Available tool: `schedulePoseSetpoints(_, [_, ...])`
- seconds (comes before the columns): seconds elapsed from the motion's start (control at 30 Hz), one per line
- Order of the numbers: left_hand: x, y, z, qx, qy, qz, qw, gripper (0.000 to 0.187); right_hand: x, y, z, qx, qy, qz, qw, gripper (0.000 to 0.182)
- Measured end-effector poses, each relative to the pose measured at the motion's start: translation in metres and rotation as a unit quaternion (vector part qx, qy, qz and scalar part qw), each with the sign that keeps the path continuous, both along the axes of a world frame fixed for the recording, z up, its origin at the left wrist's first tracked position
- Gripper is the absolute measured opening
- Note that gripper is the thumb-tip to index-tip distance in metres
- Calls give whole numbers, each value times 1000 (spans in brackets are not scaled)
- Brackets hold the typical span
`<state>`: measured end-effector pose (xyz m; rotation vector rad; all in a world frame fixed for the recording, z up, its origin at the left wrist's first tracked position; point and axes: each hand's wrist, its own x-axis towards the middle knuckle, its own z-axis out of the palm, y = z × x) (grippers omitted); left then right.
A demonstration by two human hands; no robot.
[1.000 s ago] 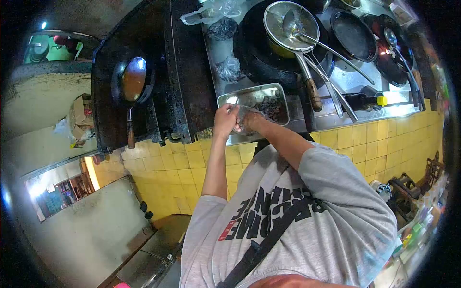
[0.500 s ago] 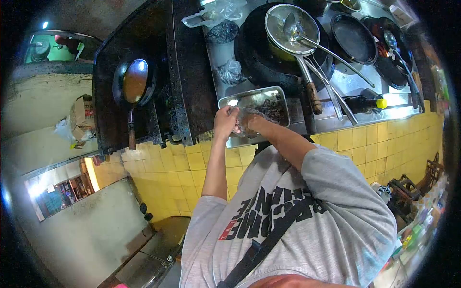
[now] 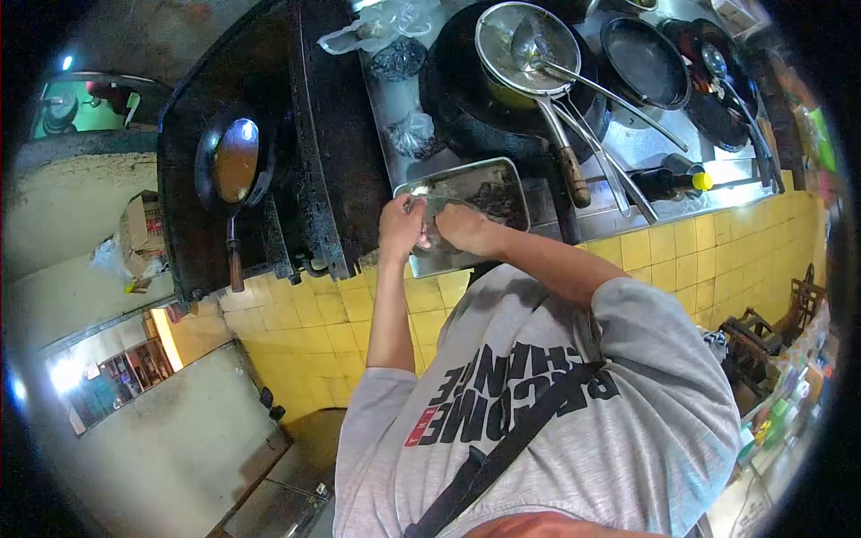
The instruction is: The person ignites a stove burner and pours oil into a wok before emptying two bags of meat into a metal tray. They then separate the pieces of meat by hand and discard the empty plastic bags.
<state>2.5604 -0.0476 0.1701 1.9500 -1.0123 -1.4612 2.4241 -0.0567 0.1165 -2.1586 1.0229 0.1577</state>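
Observation:
Over the near left part of a metal tray [image 3: 523, 193], my left hand [image 3: 401, 224] is closed on the edge of a clear plastic bag [image 3: 435, 211]. My right hand [image 3: 462, 226] is beside it, above the tray, with its fingers bent; whether they hold anything is hidden. Dark pieces of food [image 3: 499, 201] lie in the tray's right half.
A large wok [image 3: 457, 117] behind the tray bears a strainer [image 3: 527, 45] and a ladle, their handles reaching right. Tied plastic bags [image 3: 413, 134] lie left of it. A yellow-capped bottle [image 3: 655, 184] stands right. On the left stove is a pan [image 3: 236, 161] of brown liquid.
My right hand has come out of the clear bag or drawn back toward my left hand, its fingers now bent. The whole view has shifted slightly.

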Motion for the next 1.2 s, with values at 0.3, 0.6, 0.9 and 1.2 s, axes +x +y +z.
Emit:
schedulePoseSetpoints(0.3, [-5, 2, 24, -12, -28, 11, 999, 25, -86, -21, 24, -22, -133, -31, 990, 17])
schedulePoseSetpoints(0.6, [-4, 4, 40, 1, 23, 46, 999, 19, -111, -5, -13, -16, -46, -112, 992, 20])
schedulePoseSetpoints(0.9, [-3, 15, 23, 7, 52, 30, 998, 18, -38, -2, 13, 26, -178, 8, 984, 23])
schedulePoseSetpoints(1.2, [-13, 20, 20, 16, 57, 32, 998, 17, -16, -8, 28, 287, -244, -26, 926, 14])
